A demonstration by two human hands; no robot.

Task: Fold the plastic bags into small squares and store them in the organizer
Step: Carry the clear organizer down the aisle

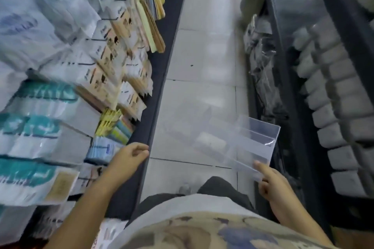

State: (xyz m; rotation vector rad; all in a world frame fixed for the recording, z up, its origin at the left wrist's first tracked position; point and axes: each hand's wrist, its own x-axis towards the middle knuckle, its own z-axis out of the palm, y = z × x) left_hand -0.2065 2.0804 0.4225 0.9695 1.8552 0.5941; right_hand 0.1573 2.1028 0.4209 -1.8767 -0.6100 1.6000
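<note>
Organizer (232, 139) gripped by right hand (271, 182); left hand (127, 157) loose, empty; packet rack (101, 66) left, dark shelving (287, 91) right.

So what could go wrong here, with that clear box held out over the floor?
1. The right hand grips the clear organizer at one near corner only, above the tiled floor; it might tilt or slip and drop.
2. The aisle looks narrow: the left hand hangs free close to the packets on the rack and could brush some off.
</note>
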